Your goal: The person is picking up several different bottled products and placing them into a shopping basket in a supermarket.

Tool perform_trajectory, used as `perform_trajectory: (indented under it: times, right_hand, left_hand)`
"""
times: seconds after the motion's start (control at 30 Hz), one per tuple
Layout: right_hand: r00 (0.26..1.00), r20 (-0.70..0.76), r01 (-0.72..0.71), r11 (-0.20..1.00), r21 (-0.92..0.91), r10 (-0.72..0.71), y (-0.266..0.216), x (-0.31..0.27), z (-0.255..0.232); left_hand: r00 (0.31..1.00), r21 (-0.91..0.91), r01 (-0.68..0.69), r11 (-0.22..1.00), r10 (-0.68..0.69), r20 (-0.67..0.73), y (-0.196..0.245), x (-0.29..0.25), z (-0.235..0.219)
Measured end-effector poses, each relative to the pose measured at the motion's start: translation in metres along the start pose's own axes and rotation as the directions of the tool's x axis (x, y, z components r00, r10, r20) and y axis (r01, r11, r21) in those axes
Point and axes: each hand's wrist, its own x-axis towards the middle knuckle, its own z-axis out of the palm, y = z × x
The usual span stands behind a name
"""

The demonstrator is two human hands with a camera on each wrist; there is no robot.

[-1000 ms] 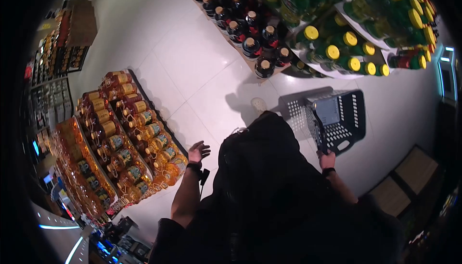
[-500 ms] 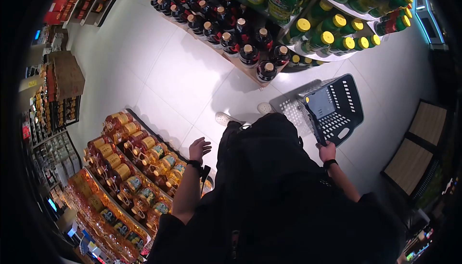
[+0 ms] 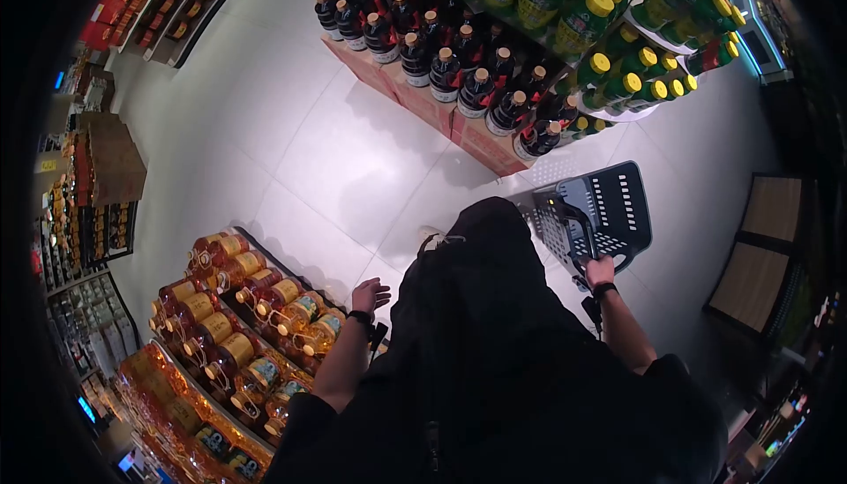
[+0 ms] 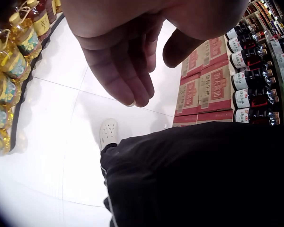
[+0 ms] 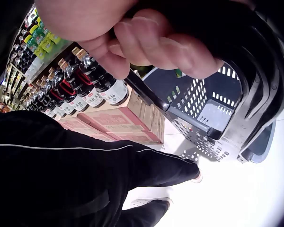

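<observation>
My right hand (image 3: 600, 270) grips the black handle of a dark grey shopping basket (image 3: 637, 210) on the right side of the head view. In the right wrist view the fingers (image 5: 151, 42) curl round that handle, and the perforated basket (image 5: 213, 101) hangs below it. My left hand (image 3: 371, 295) holds nothing; it hangs beside the body, near the stacked bottles of amber liquid (image 3: 236, 352). The left wrist view shows the left hand (image 4: 128, 52) with its fingers loosely bent above the floor.
Dark bottles with tan caps (image 3: 476, 87) stand on red-printed cartons (image 3: 415, 105) ahead. Behind them are green bottles with yellow caps (image 3: 578, 30). Wood-topped units (image 3: 750, 285) stand at the right, and more shelves (image 3: 172, 7) at the far left. Pale tiled floor (image 3: 309, 157) lies between.
The dark bottles have shifted right in the head view and their cartons show more. The basket has swung slightly left and lower, still gripped by my right hand. My left hand remains without anything in it.
</observation>
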Motion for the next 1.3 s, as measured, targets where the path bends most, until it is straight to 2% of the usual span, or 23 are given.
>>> perform_trajectory:
  times: [0.13, 0.17, 0.2, 0.27, 0.33, 0.4, 0.5, 0.6, 0.67, 0.77, 0.8, 0.83, 0.93, 1.13, 1.23, 1.3]
  right_hand:
    - [1.0, 0.003, -0.001, 0.999, -0.035, 0.001, 0.016, -0.007, 0.045]
    - [0.999, 0.011, 0.033, 0.996, -0.079, -0.032, 0.008, -0.021, 0.048]
    - [0.999, 0.037, 0.002, 0.998, -0.065, 0.0, -0.008, -0.034, 0.051]
    - [0.999, 0.034, -0.031, 0.999, 0.008, 0.031, -0.041, -0.049, 0.056]
    - [1.0, -0.001, 0.022, 1.0, 0.008, -0.022, -0.055, -0.045, 0.071]
    - [0.998, 0.061, 0.015, 1.0, 0.005, -0.015, -0.072, -0.051, 0.085]
    - [0.998, 0.056, 0.019, 0.997, 0.081, -0.023, -0.08, -0.036, 0.124]
    - [0.999, 0.053, -0.012, 0.995, 0.099, 0.006, -0.086, -0.034, 0.136]
    - [0.998, 0.048, -0.045, 0.978, 0.206, 0.036, -0.092, -0.039, 0.137]
    - [0.998, 0.047, -0.043, 0.971, 0.237, 0.032, -0.099, -0.041, 0.139]
    - [0.996, 0.058, -0.071, 0.984, 0.161, 0.062, -0.118, -0.053, 0.129]
    - [0.993, 0.068, -0.098, 0.992, 0.083, 0.092, -0.133, -0.059, 0.123]
    - [0.974, 0.127, -0.196, 0.979, 0.047, 0.189, -0.151, -0.048, 0.119]
    - [0.968, 0.095, -0.231, 0.973, -0.004, 0.231, -0.177, -0.05, 0.131]
    - [0.976, 0.088, -0.198, 0.98, -0.012, 0.198, -0.187, -0.052, 0.144]
    - [0.976, 0.026, -0.219, 0.976, 0.015, 0.218, -0.2, -0.06, 0.157]
  left_hand:
    - [0.994, 0.035, 0.108, 0.993, -0.109, 0.022, -0.011, 0.01, -0.048]
    - [0.994, 0.049, 0.103, 0.993, -0.104, 0.019, -0.006, 0.012, -0.053]
    - [0.995, 0.063, 0.098, 0.993, -0.099, 0.016, 0.002, 0.013, -0.054]
    - [0.997, 0.104, 0.067, 0.992, -0.07, 0.03, 0.029, 0.024, -0.053]
    - [0.998, 0.143, 0.035, 0.989, -0.042, 0.045, 0.057, 0.036, -0.05]
    - [0.998, 0.1, 0.018, 0.995, -0.024, 0.057, 0.078, 0.042, -0.05]
    - [0.999, 0.143, -0.046, 0.989, 0.042, 0.033, 0.134, 0.049, -0.044]
    - [0.989, 0.115, -0.13, 0.985, 0.122, 0.078, 0.172, 0.069, -0.038]
    - [0.992, 0.146, -0.118, 0.982, 0.109, 0.063, 0.19, 0.074, -0.036]
    - [0.997, 0.207, -0.067, 0.976, 0.059, 0.044, 0.229, 0.078, -0.037]
    - [0.999, 0.234, -0.028, 0.972, 0.021, 0.034, 0.245, 0.079, -0.035]
    - [0.999, 0.272, -0.022, 0.962, 0.014, 0.03, 0.262, 0.081, -0.033]
    - [1.0, 0.389, -0.008, 0.921, -0.003, 0.026, 0.321, 0.083, -0.007]
    - [0.995, 0.512, -0.067, 0.856, 0.021, 0.095, 0.421, 0.115, 0.041]
    - [0.986, 0.561, -0.119, 0.819, 0.03, 0.166, 0.462, 0.137, 0.065]
    - [0.982, 0.597, -0.144, 0.789, 0.04, 0.184, 0.488, 0.146, 0.074]
